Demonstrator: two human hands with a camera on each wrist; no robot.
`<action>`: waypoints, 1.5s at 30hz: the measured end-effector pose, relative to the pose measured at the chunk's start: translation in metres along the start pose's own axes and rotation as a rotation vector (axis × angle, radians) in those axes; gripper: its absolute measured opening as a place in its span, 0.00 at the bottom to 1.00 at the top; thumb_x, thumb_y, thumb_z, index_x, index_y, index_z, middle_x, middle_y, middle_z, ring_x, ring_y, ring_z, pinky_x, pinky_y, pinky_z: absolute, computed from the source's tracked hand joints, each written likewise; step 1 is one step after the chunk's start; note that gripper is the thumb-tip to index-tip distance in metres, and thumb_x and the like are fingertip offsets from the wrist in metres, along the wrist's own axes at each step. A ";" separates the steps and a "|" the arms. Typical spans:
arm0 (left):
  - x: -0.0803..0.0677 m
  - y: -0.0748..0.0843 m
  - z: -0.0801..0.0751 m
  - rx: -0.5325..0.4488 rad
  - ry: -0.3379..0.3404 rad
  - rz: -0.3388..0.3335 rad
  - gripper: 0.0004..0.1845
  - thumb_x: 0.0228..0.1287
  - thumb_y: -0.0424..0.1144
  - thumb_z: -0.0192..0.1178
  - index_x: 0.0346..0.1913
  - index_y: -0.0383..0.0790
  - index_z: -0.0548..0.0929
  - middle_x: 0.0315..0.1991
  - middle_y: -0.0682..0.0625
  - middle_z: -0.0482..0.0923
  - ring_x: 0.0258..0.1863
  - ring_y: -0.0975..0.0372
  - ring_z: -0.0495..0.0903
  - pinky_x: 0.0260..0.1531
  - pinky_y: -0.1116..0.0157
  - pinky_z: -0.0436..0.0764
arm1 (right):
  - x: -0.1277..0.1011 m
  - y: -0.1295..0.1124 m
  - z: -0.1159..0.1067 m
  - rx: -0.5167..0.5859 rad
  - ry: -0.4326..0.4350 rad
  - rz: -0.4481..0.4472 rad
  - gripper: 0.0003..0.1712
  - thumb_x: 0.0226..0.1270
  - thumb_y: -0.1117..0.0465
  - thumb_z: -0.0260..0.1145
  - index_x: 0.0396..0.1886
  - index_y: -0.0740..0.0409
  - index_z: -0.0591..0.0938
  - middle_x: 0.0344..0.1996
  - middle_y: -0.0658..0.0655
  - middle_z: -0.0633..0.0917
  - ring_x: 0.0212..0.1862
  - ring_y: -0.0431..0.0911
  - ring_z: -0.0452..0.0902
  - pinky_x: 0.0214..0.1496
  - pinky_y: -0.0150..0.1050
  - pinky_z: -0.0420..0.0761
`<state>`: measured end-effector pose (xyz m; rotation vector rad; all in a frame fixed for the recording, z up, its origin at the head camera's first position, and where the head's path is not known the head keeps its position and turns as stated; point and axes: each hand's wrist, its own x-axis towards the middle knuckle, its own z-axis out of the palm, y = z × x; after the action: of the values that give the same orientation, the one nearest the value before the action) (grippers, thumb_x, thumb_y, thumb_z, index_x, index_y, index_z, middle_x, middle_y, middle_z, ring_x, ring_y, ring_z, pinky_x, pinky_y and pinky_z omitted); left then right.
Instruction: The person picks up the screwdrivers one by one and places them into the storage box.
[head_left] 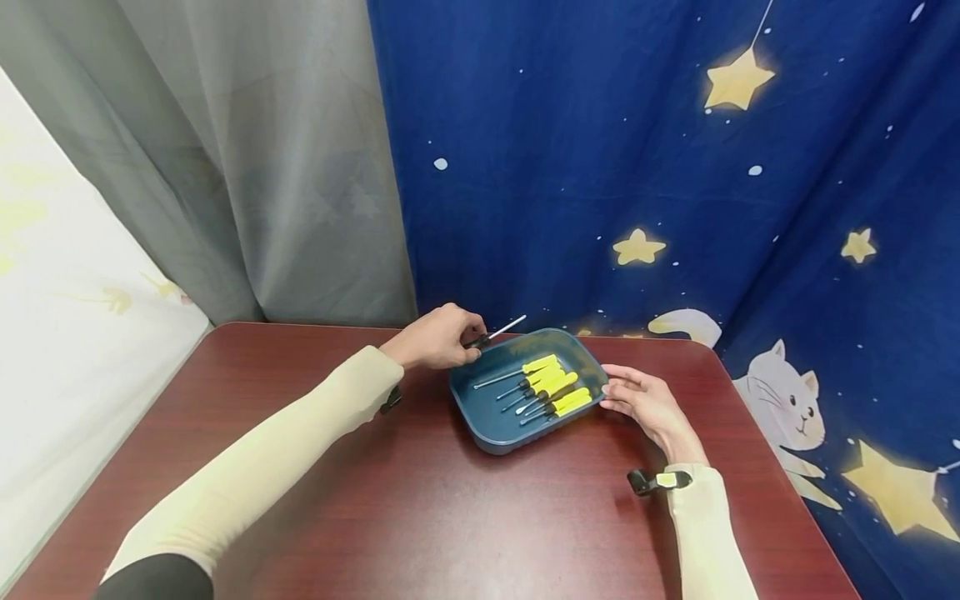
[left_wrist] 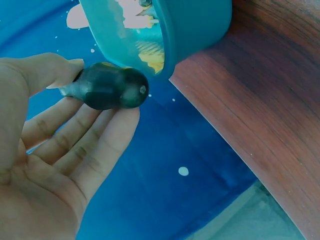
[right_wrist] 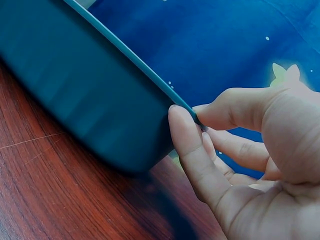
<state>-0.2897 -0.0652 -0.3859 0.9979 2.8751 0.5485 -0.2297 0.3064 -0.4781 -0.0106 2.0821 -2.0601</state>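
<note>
A black-handled screwdriver (head_left: 495, 332) is gripped by the left hand (head_left: 438, 337), just above centre of the head view; its dark handle (left_wrist: 111, 86) is pinched between the thumb and the curled fingers (left_wrist: 85, 137), as the left wrist view shows at upper left. The metal shaft is pointed up and to the right, over the far left corner of the tray (head_left: 480, 421). The tool is held off the table, just beside the tray's rim.

The tray's right edge is held by the right hand (head_left: 648, 404), right of centre in the head view. In the right wrist view the rim (right_wrist: 150, 75) is pinched between the thumb (right_wrist: 192, 145) and a finger at mid-frame, the tray's dark wall filling the upper left.

The blue tray is set on the table (head_left: 375, 517) near its far edge, at the centre of the head view. Several yellow-handled screwdrivers (head_left: 555, 387) are laid side by side in it, their shafts pointed to the lower left.

Behind the table a blue cloth (head_left: 600, 150) with stars and a cat is hung across the upper right, and a grey curtain (head_left: 247, 158) at the upper left.
</note>
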 end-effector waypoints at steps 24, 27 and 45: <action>0.040 0.024 0.017 0.151 -0.215 -0.033 0.13 0.63 0.40 0.64 0.50 0.44 0.85 0.34 0.52 0.81 0.30 0.61 0.81 0.29 0.67 0.79 | 0.002 0.001 0.000 0.007 0.011 0.017 0.32 0.70 0.75 0.61 0.73 0.71 0.68 0.46 0.61 0.86 0.41 0.40 0.86 0.48 0.37 0.88; 0.045 0.027 0.021 0.172 -0.243 -0.027 0.09 0.63 0.39 0.65 0.45 0.45 0.85 0.32 0.51 0.80 0.27 0.61 0.81 0.25 0.68 0.78 | 0.002 0.001 0.000 0.008 0.015 0.017 0.32 0.70 0.75 0.61 0.73 0.70 0.68 0.45 0.60 0.86 0.40 0.40 0.86 0.48 0.37 0.88; 0.068 0.049 0.050 0.319 -0.370 -0.022 0.03 0.62 0.37 0.64 0.31 0.46 0.84 0.21 0.55 0.66 0.20 0.63 0.71 0.21 0.69 0.72 | 0.000 0.000 0.000 0.004 0.011 0.002 0.31 0.71 0.75 0.61 0.73 0.73 0.67 0.41 0.55 0.87 0.40 0.39 0.86 0.48 0.36 0.87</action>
<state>-0.3069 0.0277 -0.4115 0.9767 2.6756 -0.0977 -0.2302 0.3066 -0.4781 0.0037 2.0837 -2.0673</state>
